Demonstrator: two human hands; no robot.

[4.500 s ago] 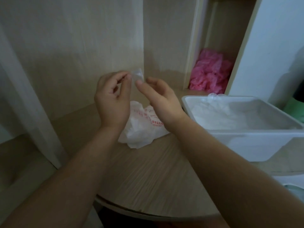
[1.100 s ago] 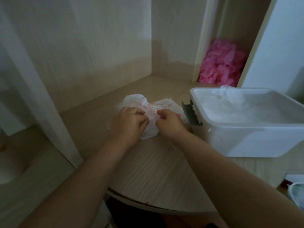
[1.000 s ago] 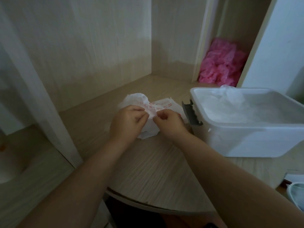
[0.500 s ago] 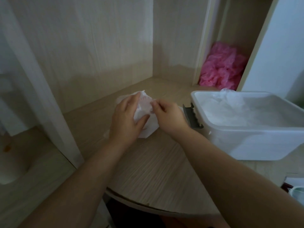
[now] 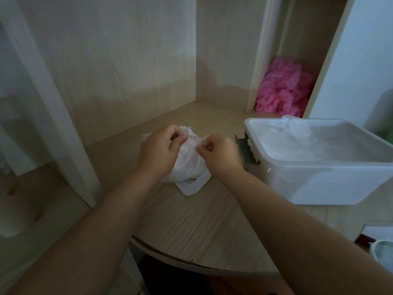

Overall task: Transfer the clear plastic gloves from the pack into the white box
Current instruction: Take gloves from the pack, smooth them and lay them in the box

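Curled now where it lay flatter before, left grip [image 5: 161, 145] clutches the pack [image 5: 187, 167] while right grip [image 5: 219, 154] pinches a glove [image 5: 201, 143] beside it; slick film could slip free.

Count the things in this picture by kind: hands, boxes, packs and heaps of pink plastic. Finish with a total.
Hands: 2, the left hand and the right hand
Boxes: 1, the white box
Packs: 1, the glove pack
Heaps: 1, the pink plastic heap
Total: 5
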